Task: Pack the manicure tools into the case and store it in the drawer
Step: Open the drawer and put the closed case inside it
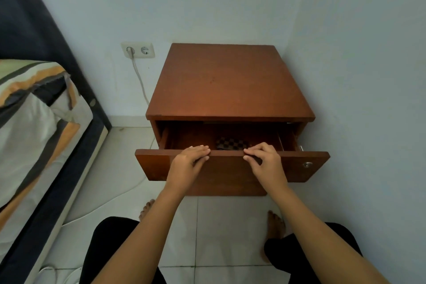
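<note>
One case [232, 143] lies inside one open drawer [297, 168]; two hands, left hand [187, 163] and right hand [265, 161], curl fingers over its front edge, gripping it, arms outstretched.

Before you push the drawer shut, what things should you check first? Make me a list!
1. Checkered case lying inside the drawer: ok.
2. Case low enough to clear the nightstand top: cannot tell, it is partly hidden.
3. Left hand on the drawer's front edge: ok.
4. Right hand on the front edge too: ok.
5. Fingertips out of the gap: not ok, they curl over the edge.
6. Feet away from the drawer: ok.
</note>
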Tool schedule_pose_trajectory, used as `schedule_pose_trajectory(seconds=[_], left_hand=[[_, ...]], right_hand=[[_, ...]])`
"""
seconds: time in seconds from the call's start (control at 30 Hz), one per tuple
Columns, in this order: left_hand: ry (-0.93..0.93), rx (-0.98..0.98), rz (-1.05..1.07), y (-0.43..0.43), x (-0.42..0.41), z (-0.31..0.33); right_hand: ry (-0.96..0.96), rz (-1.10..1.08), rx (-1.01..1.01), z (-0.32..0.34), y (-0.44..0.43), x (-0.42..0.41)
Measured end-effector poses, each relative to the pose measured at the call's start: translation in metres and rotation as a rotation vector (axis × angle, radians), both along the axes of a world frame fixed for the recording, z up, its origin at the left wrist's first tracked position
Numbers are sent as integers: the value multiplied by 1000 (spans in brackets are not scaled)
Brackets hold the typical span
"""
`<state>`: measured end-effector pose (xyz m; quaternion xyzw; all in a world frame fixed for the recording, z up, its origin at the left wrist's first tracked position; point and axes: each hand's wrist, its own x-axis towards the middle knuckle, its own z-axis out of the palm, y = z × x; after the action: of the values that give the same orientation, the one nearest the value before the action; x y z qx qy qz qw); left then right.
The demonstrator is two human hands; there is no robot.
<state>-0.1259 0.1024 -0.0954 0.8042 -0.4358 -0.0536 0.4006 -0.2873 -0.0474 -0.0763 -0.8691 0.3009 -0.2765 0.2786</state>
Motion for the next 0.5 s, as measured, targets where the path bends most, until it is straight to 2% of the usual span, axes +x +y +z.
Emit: schedule_pose_trajectory(seconds=[0.2, 0.3, 0.5], left_hand=[[-31, -46, -4, -32, 27, 0], [-55, -35, 33, -43, 38, 1], [-318, 46, 67, -62, 64, 6]], right_hand=[[1, -21, -65, -3, -26, 32], [48, -14, -163, -2, -39, 41], [144, 7, -347, -1, -64, 60]])
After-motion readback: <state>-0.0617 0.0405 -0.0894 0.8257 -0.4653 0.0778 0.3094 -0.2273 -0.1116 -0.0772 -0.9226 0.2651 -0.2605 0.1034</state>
